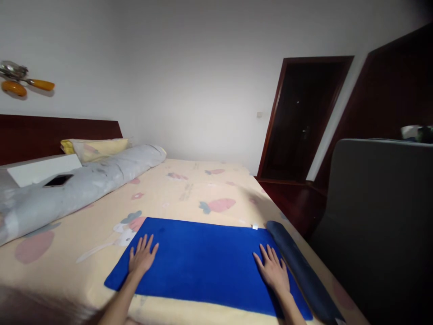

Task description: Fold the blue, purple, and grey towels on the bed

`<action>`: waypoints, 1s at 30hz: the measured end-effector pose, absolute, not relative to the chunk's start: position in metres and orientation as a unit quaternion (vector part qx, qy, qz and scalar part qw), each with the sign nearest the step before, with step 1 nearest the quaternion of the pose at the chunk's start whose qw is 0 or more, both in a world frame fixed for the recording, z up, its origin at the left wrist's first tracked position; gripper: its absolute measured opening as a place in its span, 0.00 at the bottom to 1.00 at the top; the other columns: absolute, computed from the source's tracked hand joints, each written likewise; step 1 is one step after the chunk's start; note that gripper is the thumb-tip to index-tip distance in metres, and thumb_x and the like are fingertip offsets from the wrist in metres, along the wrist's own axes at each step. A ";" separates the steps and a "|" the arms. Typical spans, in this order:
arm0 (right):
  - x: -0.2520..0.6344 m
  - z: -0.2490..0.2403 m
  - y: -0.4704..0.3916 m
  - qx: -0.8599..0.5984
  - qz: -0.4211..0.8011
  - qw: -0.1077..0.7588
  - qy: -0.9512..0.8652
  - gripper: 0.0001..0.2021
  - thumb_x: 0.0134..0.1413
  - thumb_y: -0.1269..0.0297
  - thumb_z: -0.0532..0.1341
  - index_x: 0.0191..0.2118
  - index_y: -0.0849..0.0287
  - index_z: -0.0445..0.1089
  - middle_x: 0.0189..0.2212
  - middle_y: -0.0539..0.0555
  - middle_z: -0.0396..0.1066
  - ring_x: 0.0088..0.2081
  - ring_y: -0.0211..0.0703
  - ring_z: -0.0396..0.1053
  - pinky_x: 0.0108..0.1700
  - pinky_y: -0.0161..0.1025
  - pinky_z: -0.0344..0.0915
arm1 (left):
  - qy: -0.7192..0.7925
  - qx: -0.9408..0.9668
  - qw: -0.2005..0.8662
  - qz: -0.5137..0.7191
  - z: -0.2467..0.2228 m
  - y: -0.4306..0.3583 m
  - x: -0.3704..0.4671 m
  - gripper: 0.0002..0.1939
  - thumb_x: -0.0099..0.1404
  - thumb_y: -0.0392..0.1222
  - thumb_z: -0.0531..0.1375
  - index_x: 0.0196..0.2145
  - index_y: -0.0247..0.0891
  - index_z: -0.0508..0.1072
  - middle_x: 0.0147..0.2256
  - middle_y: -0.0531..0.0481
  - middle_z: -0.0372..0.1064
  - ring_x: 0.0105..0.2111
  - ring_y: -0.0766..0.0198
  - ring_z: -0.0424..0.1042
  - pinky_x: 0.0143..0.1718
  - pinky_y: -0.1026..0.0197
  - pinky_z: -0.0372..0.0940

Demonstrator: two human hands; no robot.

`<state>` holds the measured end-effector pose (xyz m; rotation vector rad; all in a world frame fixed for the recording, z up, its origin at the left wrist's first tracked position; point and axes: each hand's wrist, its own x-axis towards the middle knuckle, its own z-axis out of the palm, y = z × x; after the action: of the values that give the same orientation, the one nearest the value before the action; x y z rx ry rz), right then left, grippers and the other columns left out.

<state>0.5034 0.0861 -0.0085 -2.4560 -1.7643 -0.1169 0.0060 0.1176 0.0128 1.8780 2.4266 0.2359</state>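
A plain blue cloth [203, 262], like a towel, lies spread flat on the bed, with a small white tag at its far edge. Palm down near its left edge rests my left hand [142, 256], fingers spread and nothing in it. My right hand [273, 271] lies flat near the right edge, its fingers also apart and holding nothing. Just right of that hand is a long, dark blue-grey roll [301, 268], cloth-like, lying along the cloth's right side. What the roll is, I cannot tell.
The bed [189, 189] has a cream sheet with a carrot and rabbit print. On the left are a rolled grey quilt [111, 174], a phone [58, 180], a white box-like thing [43, 169] and a yellow pillow [104, 149]. A dark grey panel [379, 216] stands beyond the bed's right edge.
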 end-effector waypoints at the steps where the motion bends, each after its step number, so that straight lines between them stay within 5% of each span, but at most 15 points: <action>1: 0.507 -0.011 0.086 -0.812 -0.041 0.057 -0.579 0.34 0.61 0.42 0.44 0.68 0.51 0.44 0.69 0.55 0.42 0.69 0.47 0.40 0.66 0.52 0.44 | 0.799 0.595 0.020 0.081 0.010 0.116 -0.003 0.34 0.69 0.58 0.40 0.68 0.42 0.47 0.69 0.44 0.39 0.68 0.51 0.41 0.64 0.38 0.41; 26: 0.510 -0.021 0.092 -0.806 -0.048 0.091 -0.583 0.34 0.59 0.42 0.45 0.67 0.51 0.49 0.69 0.54 0.46 0.69 0.46 0.43 0.65 0.52 0.46 | 0.814 0.575 -0.040 0.073 -0.003 0.117 -0.009 0.32 0.69 0.57 0.41 0.67 0.45 0.49 0.69 0.46 0.40 0.68 0.56 0.42 0.64 0.42 0.43; 30: 0.512 -0.024 0.093 -0.795 -0.070 0.132 -0.588 0.33 0.59 0.45 0.45 0.65 0.56 0.55 0.67 0.59 0.51 0.68 0.51 0.47 0.63 0.54 0.49 | 0.806 0.576 -0.054 0.128 0.000 0.113 -0.011 0.30 0.70 0.53 0.43 0.64 0.40 0.58 0.67 0.42 0.48 0.66 0.52 0.50 0.62 0.41 0.48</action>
<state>0.5120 0.0926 -0.0244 -2.3064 -1.7058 -0.2036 -0.0108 0.1133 0.0000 1.8745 2.6224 0.4152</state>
